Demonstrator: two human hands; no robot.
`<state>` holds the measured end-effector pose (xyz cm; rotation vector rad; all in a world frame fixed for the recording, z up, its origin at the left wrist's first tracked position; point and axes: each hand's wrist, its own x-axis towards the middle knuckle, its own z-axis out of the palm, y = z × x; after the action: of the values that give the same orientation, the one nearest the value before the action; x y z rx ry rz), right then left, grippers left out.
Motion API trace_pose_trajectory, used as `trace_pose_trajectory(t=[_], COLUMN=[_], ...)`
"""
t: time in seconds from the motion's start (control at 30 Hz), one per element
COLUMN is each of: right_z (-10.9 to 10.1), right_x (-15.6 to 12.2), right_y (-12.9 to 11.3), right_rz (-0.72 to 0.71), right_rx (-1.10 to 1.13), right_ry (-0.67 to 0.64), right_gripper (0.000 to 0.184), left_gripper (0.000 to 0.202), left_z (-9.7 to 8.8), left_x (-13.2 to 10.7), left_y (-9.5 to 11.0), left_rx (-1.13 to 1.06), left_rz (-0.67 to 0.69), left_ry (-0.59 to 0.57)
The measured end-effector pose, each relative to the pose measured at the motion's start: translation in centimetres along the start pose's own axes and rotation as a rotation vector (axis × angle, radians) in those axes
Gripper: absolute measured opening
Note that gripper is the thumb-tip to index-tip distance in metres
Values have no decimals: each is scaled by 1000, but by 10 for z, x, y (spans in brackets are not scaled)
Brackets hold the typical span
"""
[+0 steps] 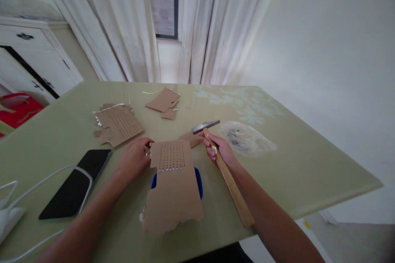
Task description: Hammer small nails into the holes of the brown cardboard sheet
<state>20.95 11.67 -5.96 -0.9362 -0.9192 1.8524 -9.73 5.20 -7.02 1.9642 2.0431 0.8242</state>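
Note:
My right hand (219, 148) is closed round the wooden handle of a hammer (226, 170), close to its metal head (205, 126), which hangs just above the table. My left hand (135, 156) has its fingers curled at the upper left corner of a cardboard piece (174, 189) and pinches that edge. The cardboard carries rows of small holes or nails near its top. It lies over a blue object (198, 181) of which only the edges show.
A black phone (75, 183) with a white cable (46, 178) lies at the left on the green table (308, 164). More cardboard pieces (119, 125) and scraps (163, 100) lie further back. A clear plastic bag (247, 137) sits to the right. The table edge runs close on the right.

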Motion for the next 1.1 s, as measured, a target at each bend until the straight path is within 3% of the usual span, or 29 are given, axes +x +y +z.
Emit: trace_pose_trajectory(t=[0.17,0.27,0.4,0.5,0.6,0.8,1.0,1.1], right_z=[1,4,10,15,21,30,35,36], right_x=[-6,-10,-15,-17,-19,-23,-24,-24], right_y=[-3,-4,-3,1,9,24,31,35], right_rz=[58,62,76,76,61,6,16,18], right_rx=[94,120,105,77,2,-107,-137,-144], right_ry=[-32,-60,-73,-83,-71,-53,-170,-199], right_gripper=[24,25,26,30,37,48,54,56], left_gripper=[17,12,26,26,16,14,3,6], left_z=[3,-3,-17,-25,-28,-27,-26,-29], left_x=[-10,-11,-8,-15,-30,-54,-55,-51], left_y=[-5,-4,8,26,47,72,70,68], left_rx=[69,96,16,-293,-531,-658,-427,-413], left_rz=[138,34,-121,-69,-2,160,279,370], left_ry=[-102,-84,222,452,530,382,210,143])
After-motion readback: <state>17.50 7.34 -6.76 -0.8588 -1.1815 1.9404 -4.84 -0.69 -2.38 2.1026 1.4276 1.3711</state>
